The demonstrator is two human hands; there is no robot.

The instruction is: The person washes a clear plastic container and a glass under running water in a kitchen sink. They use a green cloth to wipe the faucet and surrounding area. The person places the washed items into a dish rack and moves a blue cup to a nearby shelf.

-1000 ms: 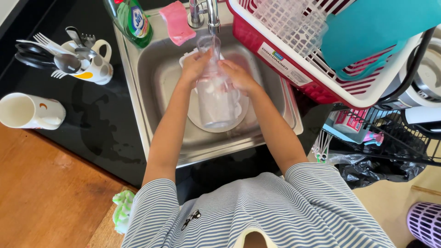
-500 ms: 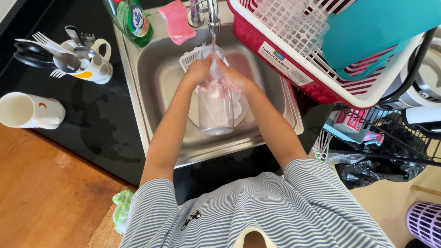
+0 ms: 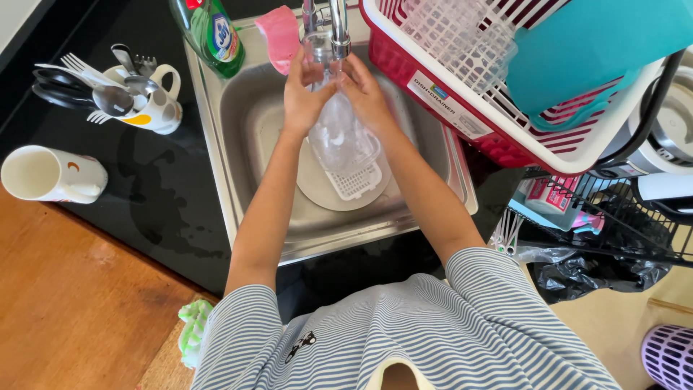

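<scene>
Both of my hands hold a clear plastic jug (image 3: 339, 137) upright over the steel sink (image 3: 253, 130), its top right under the tap (image 3: 338, 29). My left hand (image 3: 303, 90) wraps the jug's upper left side. On the upper right side my right hand (image 3: 364, 90) grips it. Water runs from the tap between the two hands. Below the jug a round plate (image 3: 317, 195) lies in the sink with a white plastic grid piece (image 3: 355, 180) on it.
A green dish soap bottle (image 3: 211, 32) and pink sponge (image 3: 280, 30) sit at the sink's back. A mug of cutlery (image 3: 141, 101) and a white mug (image 3: 47, 175) on its side are on the black counter. A red and white dish rack (image 3: 462, 108) holding a teal board (image 3: 599, 43) stands right.
The hands have lifted the jug from low in the sink up to the tap, uncovering the plate and the white grid piece beneath it.
</scene>
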